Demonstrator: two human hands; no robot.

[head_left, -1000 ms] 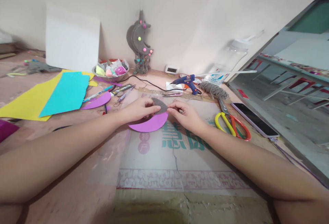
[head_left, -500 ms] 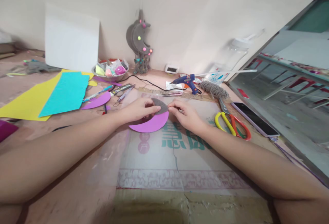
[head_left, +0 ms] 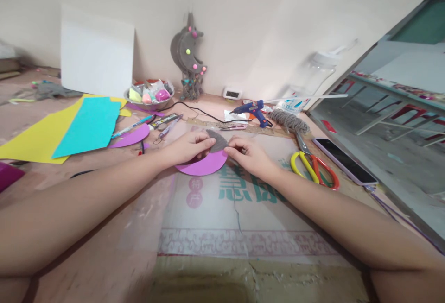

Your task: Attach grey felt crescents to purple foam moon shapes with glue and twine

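Left hand (head_left: 187, 148), right hand (head_left: 248, 154) both pinching grey felt crescent (head_left: 219, 142); we are holding it over purple foam semicircle (head_left: 203, 165) on bench (head_left: 111, 233).

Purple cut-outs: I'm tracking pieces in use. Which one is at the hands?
The purple cut-out on the cardboard, under the grey piece pinched by the left hand and right hand. The other purple cut-out lies farther left, beside the pens, untouched.

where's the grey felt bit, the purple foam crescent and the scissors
grey felt half-round piece (head_left: 218, 142), head view, on its bare middle
purple foam crescent (head_left: 203, 165), head view, on its wide middle
yellow and red handled scissors (head_left: 308, 158), head view, where the handles meet
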